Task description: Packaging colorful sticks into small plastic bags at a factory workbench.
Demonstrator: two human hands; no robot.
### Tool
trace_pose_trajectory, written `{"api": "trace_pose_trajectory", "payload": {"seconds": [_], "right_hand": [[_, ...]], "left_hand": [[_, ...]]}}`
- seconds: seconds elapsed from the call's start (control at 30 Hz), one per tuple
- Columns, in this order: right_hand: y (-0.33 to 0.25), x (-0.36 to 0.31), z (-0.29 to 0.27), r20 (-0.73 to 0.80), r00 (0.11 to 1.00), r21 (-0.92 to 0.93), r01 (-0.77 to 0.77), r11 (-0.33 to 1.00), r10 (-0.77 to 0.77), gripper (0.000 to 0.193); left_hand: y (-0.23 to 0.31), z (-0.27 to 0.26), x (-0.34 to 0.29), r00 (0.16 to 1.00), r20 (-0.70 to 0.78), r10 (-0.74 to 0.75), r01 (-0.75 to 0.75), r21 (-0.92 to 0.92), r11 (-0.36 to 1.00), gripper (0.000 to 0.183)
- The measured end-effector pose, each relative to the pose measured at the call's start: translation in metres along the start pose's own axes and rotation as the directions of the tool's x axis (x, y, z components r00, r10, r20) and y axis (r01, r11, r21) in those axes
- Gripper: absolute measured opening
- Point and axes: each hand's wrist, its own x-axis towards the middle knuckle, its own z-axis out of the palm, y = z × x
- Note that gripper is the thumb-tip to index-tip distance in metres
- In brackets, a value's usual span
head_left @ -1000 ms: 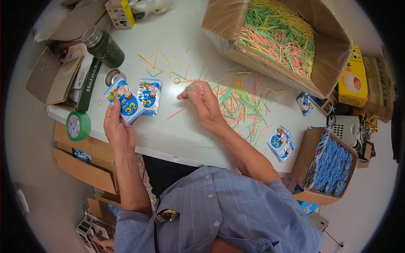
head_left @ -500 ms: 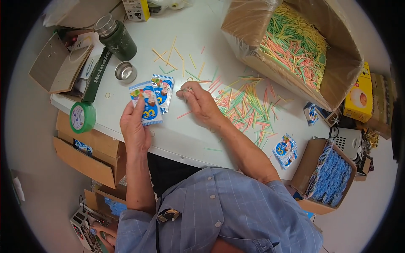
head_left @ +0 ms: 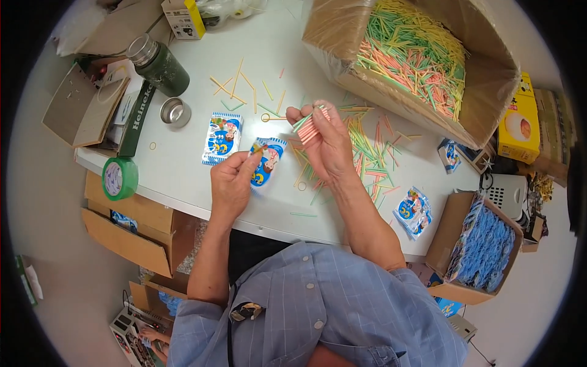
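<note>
My left hand pinches a blue and white printed packet by its edge, thumb on top. Beside it, my right hand is closed round a small bunch of thin striped straw-like sticks, pink, white and green, raised above the table. A similar blue packet lies flat left of the held one. Under and beyond my right hand spreads a loose pile of pink, green and yellow sticks. A thin rubber band rests close to the held packet.
A big carton of sticks stands at the far right. A box of blue packets is at the right edge. A green flask, metal cup and green tape roll stand left. Another person's hand shows low left.
My left hand has moved right with one packet, leaving the other on the table. My right hand has lifted and turned, showing the bunch of sticks in it.
</note>
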Motion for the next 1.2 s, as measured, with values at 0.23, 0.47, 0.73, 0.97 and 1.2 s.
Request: {"api": "trace_pose_trajectory", "payload": {"seconds": [0.23, 0.47, 0.73, 0.97, 1.2], "right_hand": [[-0.009, -0.008, 0.010, 0.071, 0.995, -0.001, 0.076, 0.997, -0.076, 0.016], [-0.011, -0.014, 0.023, 0.192, 0.971, -0.009, 0.149, 0.989, -0.144, 0.016], [-0.002, -0.022, 0.021, 0.252, 0.951, -0.148, 0.223, 0.964, -0.181, 0.015], [0.002, -0.028, 0.018, 0.216, 0.967, -0.158, 0.174, 0.972, -0.138, 0.015], [0.001, -0.033, 0.014, 0.134, 0.983, -0.269, 0.159, 0.950, -0.127, 0.018]], "left_hand": [[-0.001, 0.012, -0.010, 0.996, 0.086, -0.012, 0.015, -0.027, 1.000, 0.020], [0.007, 0.012, -0.013, 0.950, 0.295, -0.103, 0.147, -0.130, 0.981, 0.021], [-0.004, 0.017, -0.012, 0.933, 0.339, -0.122, 0.199, -0.203, 0.959, 0.030], [-0.004, 0.019, -0.011, 0.955, 0.287, -0.074, 0.132, -0.187, 0.973, 0.030], [-0.001, 0.023, -0.012, 0.976, 0.204, -0.078, 0.115, -0.177, 0.977, 0.024]]}}
